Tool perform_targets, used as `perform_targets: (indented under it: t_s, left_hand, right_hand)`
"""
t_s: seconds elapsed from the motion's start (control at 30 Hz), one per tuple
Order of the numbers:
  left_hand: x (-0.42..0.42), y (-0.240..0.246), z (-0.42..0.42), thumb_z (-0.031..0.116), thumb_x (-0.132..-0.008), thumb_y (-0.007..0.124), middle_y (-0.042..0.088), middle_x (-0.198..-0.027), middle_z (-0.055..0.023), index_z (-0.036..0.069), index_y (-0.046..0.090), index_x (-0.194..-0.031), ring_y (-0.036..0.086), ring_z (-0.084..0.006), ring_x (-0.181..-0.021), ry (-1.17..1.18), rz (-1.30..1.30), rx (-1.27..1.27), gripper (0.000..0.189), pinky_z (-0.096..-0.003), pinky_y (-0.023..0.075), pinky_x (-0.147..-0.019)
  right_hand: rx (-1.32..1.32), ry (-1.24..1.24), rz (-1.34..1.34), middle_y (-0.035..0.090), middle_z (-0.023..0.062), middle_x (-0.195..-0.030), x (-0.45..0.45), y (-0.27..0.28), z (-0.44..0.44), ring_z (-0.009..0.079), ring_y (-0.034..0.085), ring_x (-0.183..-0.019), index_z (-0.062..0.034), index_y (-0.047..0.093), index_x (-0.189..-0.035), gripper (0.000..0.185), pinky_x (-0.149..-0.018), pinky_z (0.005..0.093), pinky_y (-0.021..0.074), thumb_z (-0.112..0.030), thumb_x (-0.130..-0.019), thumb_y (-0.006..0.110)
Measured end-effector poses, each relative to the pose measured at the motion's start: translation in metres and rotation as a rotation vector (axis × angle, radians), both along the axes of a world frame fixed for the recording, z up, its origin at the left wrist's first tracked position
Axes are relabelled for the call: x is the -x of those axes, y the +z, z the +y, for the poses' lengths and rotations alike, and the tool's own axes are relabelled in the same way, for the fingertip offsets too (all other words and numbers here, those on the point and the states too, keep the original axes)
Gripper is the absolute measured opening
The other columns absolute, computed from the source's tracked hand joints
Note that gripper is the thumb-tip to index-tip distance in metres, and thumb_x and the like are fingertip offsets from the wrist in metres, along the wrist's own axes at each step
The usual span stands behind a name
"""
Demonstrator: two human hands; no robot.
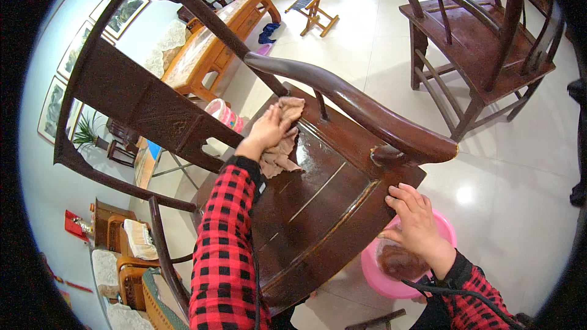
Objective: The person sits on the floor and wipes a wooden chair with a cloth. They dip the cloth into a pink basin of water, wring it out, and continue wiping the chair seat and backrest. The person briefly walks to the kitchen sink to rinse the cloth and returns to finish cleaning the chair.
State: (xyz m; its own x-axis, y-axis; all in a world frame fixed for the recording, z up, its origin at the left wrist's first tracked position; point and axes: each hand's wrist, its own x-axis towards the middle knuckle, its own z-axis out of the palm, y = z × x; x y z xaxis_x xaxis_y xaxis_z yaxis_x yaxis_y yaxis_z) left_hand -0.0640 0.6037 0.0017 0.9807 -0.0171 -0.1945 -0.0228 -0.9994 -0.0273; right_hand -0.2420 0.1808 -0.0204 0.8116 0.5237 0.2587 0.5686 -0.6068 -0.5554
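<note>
Before me stands a dark wooden armchair, its seat (pixel 321 201) wet and shiny in places. My left hand (pixel 268 130) presses a crumpled brown cloth (pixel 279 156) onto the seat, close to the back and below the curved armrest (pixel 339 87). The carved back splat (pixel 146 105) rises at the left. My right hand (pixel 415 222) rests its fingertips against the seat's edge, fingers spread, with no cloth in it. Beneath that hand, a pink basin (pixel 445 229) holds brownish water, partly covered by the hand and wrist.
A second dark wooden armchair (pixel 463 41) stands at the upper right. Behind the near chair is a pink patterned bucket (pixel 224 116). Farther off are a folding stool (pixel 312 7) and a long wooden table (pixel 215 50). A dark cable (pixel 458 291) crosses my right sleeve.
</note>
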Motion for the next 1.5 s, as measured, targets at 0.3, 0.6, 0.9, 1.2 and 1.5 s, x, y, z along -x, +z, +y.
perform_targets:
  t_s: [0.3, 0.6, 0.9, 1.2, 1.5]
  left_hand:
    - [0.016, -0.002, -0.012, 0.044, -0.097, 0.040, 0.016, -0.154, -0.0213, 0.000, 0.021, -0.147, 0.015, -0.0324, -0.144, -0.016, 0.044, 0.083, 0.070, -0.0361, 0.0170, -0.116]
    - [0.101, 0.004, -0.094, 0.025, -0.088, 0.058, 0.040, -0.143, -0.0188, 0.001, 0.047, -0.133, 0.038, -0.0345, -0.132, -0.340, -0.056, 0.193, 0.052, -0.0422, 0.0321, -0.109]
    - [0.174, 0.002, -0.143, 0.036, -0.092, 0.050, 0.045, -0.141, -0.0119, 0.007, 0.050, -0.131, 0.044, -0.0388, -0.125, -0.425, -0.142, 0.188, 0.049, -0.0448, 0.0380, -0.105]
    - [0.084, -0.021, -0.028, 0.047, -0.096, 0.038, 0.033, -0.150, -0.0071, 0.022, 0.043, -0.138, 0.033, -0.0308, -0.134, 0.209, -0.214, -0.331, 0.049, -0.0486, 0.0312, -0.108]
    - [0.088, -0.014, -0.057, 0.009, -0.082, 0.055, 0.062, -0.105, -0.0169, 0.005, 0.063, -0.115, 0.058, -0.0346, -0.098, 0.158, -0.308, -0.047, 0.035, -0.0384, 0.0475, -0.085]
  right_hand:
    - [-0.060, 0.004, 0.005, 0.049, 0.0037, -0.131, -0.004, -0.001, 0.001, 0.0255, 0.040, -0.129, -0.0096, 0.056, -0.117, 0.073, -0.095, 0.0484, 0.0385, -0.036, -0.054, 0.083]
    - [-0.105, -0.011, -0.039, 0.050, 0.0037, -0.129, -0.002, -0.008, 0.002, 0.0260, 0.041, -0.129, -0.0100, 0.055, -0.115, 0.072, -0.095, 0.0489, 0.0381, -0.033, -0.053, 0.085]
    - [-0.048, -0.029, -0.041, 0.047, 0.0044, -0.135, 0.005, -0.010, 0.003, 0.0251, 0.038, -0.132, -0.0088, 0.054, -0.122, 0.075, -0.096, 0.0488, 0.0369, -0.033, -0.058, 0.084]
    - [-0.061, -0.028, -0.056, 0.047, 0.0023, -0.134, 0.003, -0.012, 0.001, 0.0234, 0.038, -0.131, -0.0114, 0.054, -0.120, 0.073, -0.095, 0.0492, 0.0372, -0.036, -0.058, 0.083]
    - [-0.081, -0.024, -0.043, 0.047, 0.0022, -0.134, 0.001, -0.014, 0.002, 0.0232, 0.037, -0.132, -0.0125, 0.055, -0.119, 0.072, -0.096, 0.0496, 0.0367, -0.038, -0.058, 0.083]
